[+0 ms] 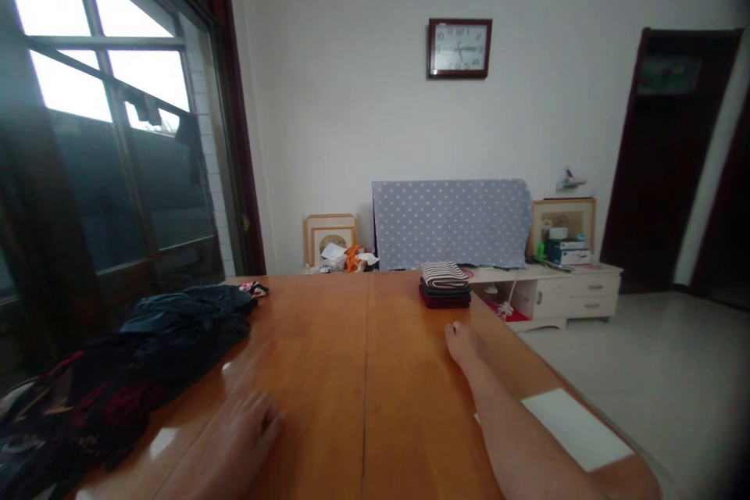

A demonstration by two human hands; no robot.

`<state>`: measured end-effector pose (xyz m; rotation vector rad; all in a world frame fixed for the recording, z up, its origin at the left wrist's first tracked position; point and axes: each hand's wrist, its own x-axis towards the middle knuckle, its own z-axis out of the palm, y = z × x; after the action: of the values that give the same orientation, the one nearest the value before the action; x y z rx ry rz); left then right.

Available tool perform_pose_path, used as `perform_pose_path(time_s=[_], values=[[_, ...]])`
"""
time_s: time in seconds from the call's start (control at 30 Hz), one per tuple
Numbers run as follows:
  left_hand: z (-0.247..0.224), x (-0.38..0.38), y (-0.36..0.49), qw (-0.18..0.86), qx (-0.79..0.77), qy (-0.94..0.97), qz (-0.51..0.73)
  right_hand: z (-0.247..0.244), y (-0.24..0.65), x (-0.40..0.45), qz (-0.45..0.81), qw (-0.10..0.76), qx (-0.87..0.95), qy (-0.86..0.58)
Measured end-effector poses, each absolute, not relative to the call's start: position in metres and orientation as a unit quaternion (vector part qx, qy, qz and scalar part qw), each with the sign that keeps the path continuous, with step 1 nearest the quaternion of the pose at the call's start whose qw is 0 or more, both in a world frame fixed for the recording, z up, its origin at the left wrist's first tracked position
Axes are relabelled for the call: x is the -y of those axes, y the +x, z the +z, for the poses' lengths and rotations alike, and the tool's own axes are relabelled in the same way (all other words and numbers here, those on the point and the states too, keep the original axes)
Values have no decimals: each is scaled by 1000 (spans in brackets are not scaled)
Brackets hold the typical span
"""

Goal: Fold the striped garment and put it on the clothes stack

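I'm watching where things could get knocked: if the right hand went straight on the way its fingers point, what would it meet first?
Most likely the stack of folded clothes on the wooden table, just ahead of the right hand, though the exact line and depth are hard to judge from this view.

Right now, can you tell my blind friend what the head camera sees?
Two hands lie on a wooden table: the left hand beside a heap of dark clothes, the right hand near folded clothes. A wall clock hangs beyond.
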<state>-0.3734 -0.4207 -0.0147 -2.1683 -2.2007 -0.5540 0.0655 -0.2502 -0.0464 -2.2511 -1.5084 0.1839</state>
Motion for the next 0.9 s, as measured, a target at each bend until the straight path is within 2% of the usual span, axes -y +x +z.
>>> perform_pose_path(time_s=[0.3,0.57,0.73,0.9], values=[[-6,416,-371,17,674,-727,-129,-40,50,251,53,172,530,-829],[-35,397,-390,-21,667,-730,-145,-44,39,241,60,153,513,-842],[-35,402,-393,-31,664,-726,-174,-35,24,246,60,165,504,-846],[-33,407,-394,-32,663,-721,-198,-29,2,252,87,215,486,-843]])
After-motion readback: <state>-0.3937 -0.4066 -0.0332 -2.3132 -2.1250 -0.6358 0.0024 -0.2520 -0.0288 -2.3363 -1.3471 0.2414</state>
